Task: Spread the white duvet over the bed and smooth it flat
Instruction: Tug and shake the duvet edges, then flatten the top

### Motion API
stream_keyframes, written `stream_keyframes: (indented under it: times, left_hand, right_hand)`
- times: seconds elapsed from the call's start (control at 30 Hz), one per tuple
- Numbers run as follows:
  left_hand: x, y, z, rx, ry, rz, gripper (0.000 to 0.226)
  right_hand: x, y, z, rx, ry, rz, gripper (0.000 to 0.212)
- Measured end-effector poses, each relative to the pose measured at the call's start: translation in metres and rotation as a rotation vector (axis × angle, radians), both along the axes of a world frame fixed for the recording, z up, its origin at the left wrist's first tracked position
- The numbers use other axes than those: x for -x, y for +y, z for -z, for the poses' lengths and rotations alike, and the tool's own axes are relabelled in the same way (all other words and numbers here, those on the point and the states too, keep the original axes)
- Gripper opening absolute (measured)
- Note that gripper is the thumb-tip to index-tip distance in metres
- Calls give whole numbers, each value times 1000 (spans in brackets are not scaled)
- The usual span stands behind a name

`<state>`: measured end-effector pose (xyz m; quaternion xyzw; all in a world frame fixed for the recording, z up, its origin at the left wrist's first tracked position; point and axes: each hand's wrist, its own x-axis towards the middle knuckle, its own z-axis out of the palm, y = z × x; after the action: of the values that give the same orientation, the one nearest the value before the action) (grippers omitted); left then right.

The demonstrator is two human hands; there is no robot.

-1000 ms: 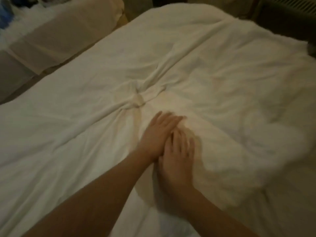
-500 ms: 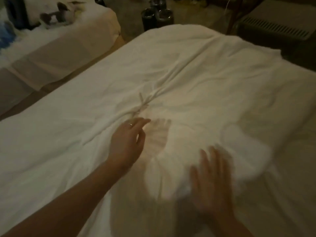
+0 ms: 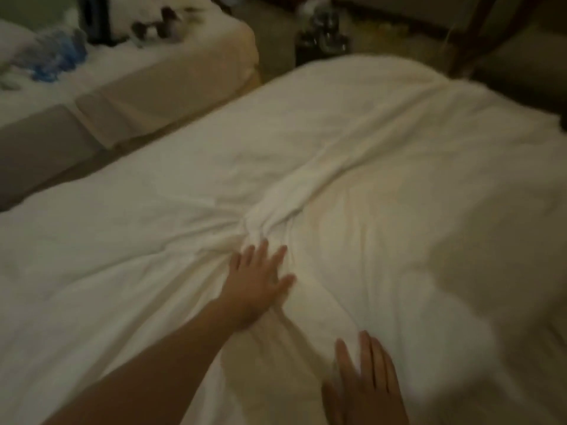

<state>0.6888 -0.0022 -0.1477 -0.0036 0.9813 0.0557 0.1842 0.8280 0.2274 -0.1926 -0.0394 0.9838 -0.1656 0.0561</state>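
The white duvet point(image 3: 383, 142) covers the bed from the near edge to the far end, with a bunched knot of creases point(image 3: 260, 219) near its middle. My left hand point(image 3: 256, 280) lies flat on the fabric just below that knot, fingers spread, holding nothing. My right hand point(image 3: 365, 381) rests palm down on the duvet at the bottom of the view, fingers apart. Folds run outward from the knot toward the far right and near left.
A second bed point(image 3: 129, 78) stands to the left, across a narrow gap, with dark items and blue things on it. Dark containers point(image 3: 322, 41) sit on the floor past the foot. A dark chair or furniture piece point(image 3: 506, 50) stands at the far right.
My hands have parted from side by side. The left one slid up toward the bunched creases, the right one pulled back toward me. The view tilted up and shows more of the room.
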Motion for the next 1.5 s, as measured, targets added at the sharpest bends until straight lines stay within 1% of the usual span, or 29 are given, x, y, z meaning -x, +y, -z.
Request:
stream_keyframes:
  times: [0.07,0.1,0.2,0.23,0.27,0.3,0.37,0.43,0.47,0.57,0.63,0.67,0.73,0.8,0.83,0.87,0.93,0.97,1.03,1.1,1.17,1.2,1.23,1.27,1.33,1.37,1.4,1.43,1.5]
  left_hand:
    - [-21,-9,-23,19,77,25,70]
    - [-27,-15,-29,44,157,5,72]
    - [-25,-34,-29,164,359,-71,61]
    - [-25,-42,-15,216,346,-104,59]
    - [-30,-51,3,240,273,-159,61]
    - [-37,-59,25,231,225,-205,63]
    - [-46,-67,54,131,210,-226,67]
    - [-51,-73,54,16,172,-198,67]
    - [-51,-78,46,5,135,-172,66]
    - [-70,-105,10,186,57,-52,62]
    - [-103,-131,-19,261,2,-107,63]
    - [-114,-140,-31,295,29,-142,63]
    - [-121,-147,-55,333,210,-117,68]
    - [-124,-145,-65,184,440,-32,61]
    - [-126,-147,-54,145,489,12,58]
    - [-133,-151,-37,142,435,39,59]
    - [-157,-169,11,152,267,-22,61]
    - [-167,-179,36,94,235,-77,60]
    - [-168,-192,66,-58,204,-142,59]
    - [-154,-194,57,-244,79,-184,60]
    - [-151,-200,16,-583,-52,-295,57]
    - [-161,-207,-7,-702,-55,-338,51]
    - [-176,-215,-28,-694,11,-335,45]
    - [-192,-223,-46,-548,137,-273,42]
    - [-220,-243,-61,-126,462,-99,44]
    - [-226,-254,-63,5,498,-80,50]
    - [-226,-266,-60,89,438,-94,56]
    - [-225,-280,-48,142,345,-130,61]
    - [-233,-303,-8,171,156,-222,67]
  right_hand:
    - [14,-20,-15,-43,147,64,41]
    - [26,-40,-32,-27,148,38,40]
    - [60,-124,-65,105,208,-169,59]
    - [65,-145,-60,103,182,-206,64]
    - [66,-157,-46,75,146,-235,66]
    - [64,-159,-29,40,110,-260,64]
    - [51,-134,9,-23,73,-299,60]
    - [29,-100,19,-48,62,-310,59]
    - [18,-84,16,-60,44,-316,60]
    - [-9,-36,-1,-68,-4,-292,61]
    - [-21,-23,-19,-118,-21,-235,66]
    - [-20,-28,-27,-118,33,-199,68]
    - [-20,-71,-49,-80,93,-119,64]
    - [-26,-151,-78,24,172,-169,62]
    - [-33,-190,-81,64,170,-206,62]
    - [-42,-220,-75,82,131,-252,62]
    - [-67,-237,-39,20,51,-368,61]
    - [-79,-224,-16,-26,53,-421,60]
    - [-99,-180,15,-101,65,-418,59]
    - [-119,-144,21,-146,67,-376,59]
    - [-140,-127,12,-161,36,-298,56]
    - [-148,-130,0,-162,8,-244,57]
    - [-152,-139,-15,-156,21,-185,59]
    - [-155,-154,-28,-132,79,-133,60]
    - [-156,-216,-61,-28,146,-137,55]
    - [-153,-258,-80,36,180,-194,55]
    - [-150,-300,-91,77,189,-254,56]
    - [-148,-338,-93,100,125,-309,57]
    - [-156,-377,-66,65,12,-382,60]
